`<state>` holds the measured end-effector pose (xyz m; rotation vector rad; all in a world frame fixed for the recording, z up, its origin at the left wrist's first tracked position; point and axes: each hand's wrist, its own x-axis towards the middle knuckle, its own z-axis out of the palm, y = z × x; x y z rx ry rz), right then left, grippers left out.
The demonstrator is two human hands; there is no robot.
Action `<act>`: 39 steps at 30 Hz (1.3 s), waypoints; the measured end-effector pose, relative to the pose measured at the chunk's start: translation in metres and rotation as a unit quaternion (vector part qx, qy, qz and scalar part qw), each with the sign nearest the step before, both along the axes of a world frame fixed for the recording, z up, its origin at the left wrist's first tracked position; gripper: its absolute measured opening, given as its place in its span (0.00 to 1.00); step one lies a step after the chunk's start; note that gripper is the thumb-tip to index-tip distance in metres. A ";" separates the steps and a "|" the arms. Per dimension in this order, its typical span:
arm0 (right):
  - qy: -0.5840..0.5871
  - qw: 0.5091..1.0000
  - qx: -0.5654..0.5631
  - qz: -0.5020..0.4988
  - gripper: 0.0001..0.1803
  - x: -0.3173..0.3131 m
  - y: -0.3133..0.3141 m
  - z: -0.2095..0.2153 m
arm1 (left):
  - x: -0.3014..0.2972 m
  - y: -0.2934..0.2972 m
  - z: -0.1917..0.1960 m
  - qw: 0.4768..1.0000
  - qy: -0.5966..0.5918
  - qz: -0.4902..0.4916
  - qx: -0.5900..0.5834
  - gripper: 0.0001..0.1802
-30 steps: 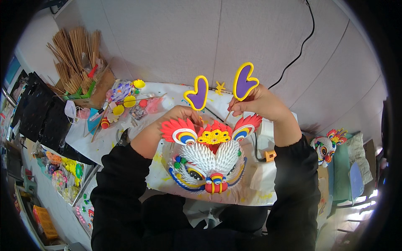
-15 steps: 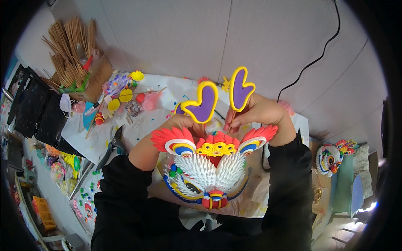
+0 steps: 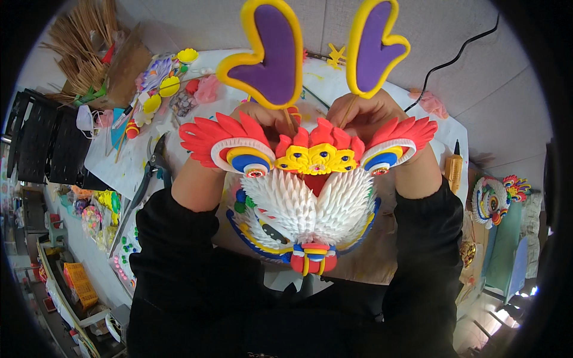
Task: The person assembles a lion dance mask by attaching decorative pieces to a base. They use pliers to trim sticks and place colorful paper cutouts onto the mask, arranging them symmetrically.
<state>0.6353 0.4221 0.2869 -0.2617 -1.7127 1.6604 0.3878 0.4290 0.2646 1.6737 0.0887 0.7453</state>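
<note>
A colourful clay beast head [image 3: 307, 203] with white overlapping scales, a yellow crest and a red nose is held up close in front of me. Red flame-like tufts ring its blue-and-yellow discs on both sides. Behind the crest, my right hand [image 3: 373, 113] pinches the thin stick of a purple antler piece [image 3: 371, 51] edged in yellow. Its left-side counterpart, another purple antler piece [image 3: 277, 53], stands upright on a stick in the fingers of my left hand [image 3: 262, 116]. The head partly covers the fingers of both hands, and the sticks' lower ends are hidden.
Pliers [image 3: 156, 161] lie on the white-covered table [image 3: 113, 152] left of my left forearm. Clay flowers and yellow cups [image 3: 169, 86] sit farther back, beside a box of bamboo sticks [image 3: 128, 68]. At right are a wood-handled tool [image 3: 453, 170] and another beast head [image 3: 490, 200].
The head and both antler pieces have come up closer to me and look larger. Both hands have moved with them, the antlers still on their sticks. The view has shifted slightly.
</note>
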 end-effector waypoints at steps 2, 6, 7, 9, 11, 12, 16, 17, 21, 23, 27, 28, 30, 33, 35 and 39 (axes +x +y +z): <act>0.007 0.999 0.042 -0.007 0.07 0.000 0.001 -0.001 | 0.001 -0.004 0.004 0.999 -0.006 0.034 -0.006 0.17; 0.003 0.999 -0.024 0.025 0.08 0.001 0.001 -0.003 | 0.004 -0.008 0.009 0.998 -0.003 0.065 -0.001 0.07; 0.006 0.999 -0.033 0.038 0.09 0.001 0.000 -0.003 | 0.003 -0.008 0.011 0.997 0.029 0.067 0.006 0.07; 0.011 0.994 -0.101 0.044 0.11 0.002 -0.002 -0.004 | 0.001 -0.007 0.013 0.996 0.057 0.063 0.017 0.07; 0.013 0.996 -0.074 0.037 0.11 0.000 -0.003 -0.003 | 0.000 -0.007 0.015 0.994 0.093 0.060 0.001 0.07; 0.022 0.998 -0.045 0.036 0.11 0.000 -0.002 -0.003 | 0.000 -0.007 0.016 0.996 0.061 0.059 0.017 0.07; 0.014 0.999 -0.011 0.043 0.10 0.000 0.000 0.001 | -0.001 -0.007 0.016 0.996 0.067 0.060 0.010 0.07; -0.009 0.999 0.009 0.038 0.10 0.001 0.001 0.002 | -0.002 -0.007 0.015 0.996 0.069 0.062 0.008 0.08; -0.022 0.998 0.038 0.038 0.09 0.001 0.004 -0.001 | -0.002 -0.006 0.014 0.995 0.081 0.060 0.001 0.08; 0.005 0.998 -0.002 0.064 0.08 -0.001 0.005 -0.003 | -0.002 -0.005 0.014 0.994 0.090 0.059 -0.008 0.08; 0.032 0.995 -0.017 0.090 0.09 -0.003 0.005 -0.003 | 0.004 -0.002 0.013 0.992 0.107 0.059 -0.033 0.08; 0.029 0.996 -0.024 0.083 0.09 -0.003 0.004 -0.002 | 0.005 -0.001 0.012 0.991 0.109 0.060 -0.038 0.08; 0.006 0.997 -0.037 0.063 0.10 -0.001 0.002 -0.003 | 0.006 -0.001 0.011 0.991 0.112 0.059 -0.047 0.08; 0.037 0.996 -0.017 0.082 0.11 -0.002 0.003 -0.007 | 0.004 -0.003 0.010 0.990 0.117 0.060 -0.053 0.09; 0.056 0.994 -0.009 0.090 0.11 -0.003 0.005 -0.010 | 0.001 -0.005 0.009 0.989 0.120 0.062 -0.056 0.09; 0.057 0.992 0.018 0.115 0.10 -0.006 0.008 -0.009 | -0.002 -0.006 0.008 0.989 0.122 0.063 -0.051 0.09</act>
